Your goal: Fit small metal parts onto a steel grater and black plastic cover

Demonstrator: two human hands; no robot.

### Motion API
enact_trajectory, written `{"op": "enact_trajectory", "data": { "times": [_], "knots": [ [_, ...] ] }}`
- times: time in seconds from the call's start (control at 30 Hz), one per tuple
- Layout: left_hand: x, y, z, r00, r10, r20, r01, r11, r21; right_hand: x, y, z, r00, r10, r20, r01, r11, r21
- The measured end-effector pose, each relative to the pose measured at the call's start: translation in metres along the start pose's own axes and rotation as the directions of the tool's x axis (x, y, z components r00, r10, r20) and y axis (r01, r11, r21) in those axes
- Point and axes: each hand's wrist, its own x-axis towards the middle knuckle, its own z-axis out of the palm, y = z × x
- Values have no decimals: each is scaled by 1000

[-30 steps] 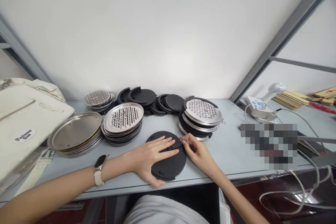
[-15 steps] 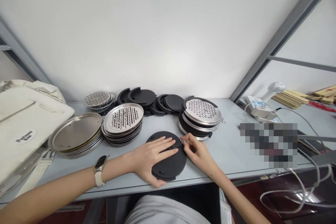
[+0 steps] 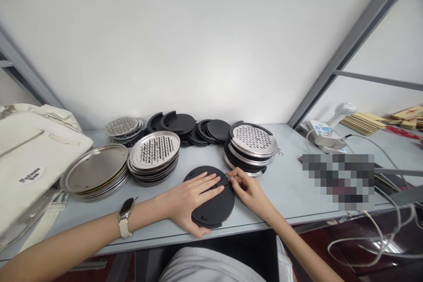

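A round black disc (image 3: 218, 207) lies near the front edge of the table. My left hand (image 3: 193, 198) rests flat across it with fingers spread and the thumb by its near edge. At the disc's upper right rim, my right hand (image 3: 247, 189) pinches a small metal ring (image 3: 228, 178); the fingertips partly cover it. Just behind that hand stands a stack of round graters (image 3: 253, 140) in black holders, with a ring hanging from its right side.
Left of the disc are stacks of grater plates (image 3: 155, 152) and plain metal discs (image 3: 102, 167). Black discs (image 3: 218, 130) and more perforated plates (image 3: 122, 127) line the wall. A cream bag (image 3: 42, 154) sits at left; a white scanner (image 3: 339, 116) and cables are at right.
Both hands keep nearly the same place on the black disc and ring. The view has shifted very slightly.
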Motion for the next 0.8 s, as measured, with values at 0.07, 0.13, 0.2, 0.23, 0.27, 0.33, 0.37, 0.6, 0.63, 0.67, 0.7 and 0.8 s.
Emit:
{"op": "enact_trajectory", "data": {
  "times": [0.07, 0.13, 0.2, 0.23, 0.27, 0.33, 0.37, 0.6, 0.63, 0.67, 0.7, 0.8],
  "knots": [
    [0, 1, -1, 1000, -6, -2, 6, 1000, 3, 1, 1, -1, 1000, 22, 20, -23, 999, 46],
    [0, 1, -1, 1000, -12, -2, 12, 1000, 4, 2, 3, -2, 998, 47, 47, -51, 994, 101],
    [1, 1, -1, 1000, -14, -2, 14, 1000, -1, 2, 3, -3, 997, 56, 60, -64, 989, 135],
    [1, 1, -1, 1000, -15, -3, 15, 1000, -6, 3, 2, -3, 997, 56, 59, -63, 988, 141],
    [1, 1, -1, 1000, -16, -7, 16, 1000, -11, 3, 2, -4, 997, 54, 57, -62, 988, 140],
    [1, 1, 0, 1000, -17, -14, 17, 1000, -18, 3, 0, -6, 997, 53, 57, -60, 989, 136],
    [0, 0, 0, 1000, -17, -18, 16, 1000, -21, 4, -1, -6, 997, 52, 61, -60, 989, 134],
    [1, 2, -1, 999, -23, -23, 23, 1000, -14, 2, -5, -6, 996, 65, 57, -72, 988, 139],
    [1, 2, -1, 999, -24, -22, 24, 1000, -11, 2, -4, -6, 996, 67, 52, -74, 987, 142],
    [1, 2, -1, 999, -25, -22, 25, 1000, -10, 2, -4, -5, 996, 67, 50, -73, 987, 144],
    [1, 2, -1, 999, -27, -22, 27, 1000, -11, 2, -4, -5, 996, 67, 52, -74, 987, 144],
    [1, 1, -1, 999, -29, -23, 29, 999, -21, 1, -3, -4, 996, 69, 55, -76, 987, 144]
  ]
}}
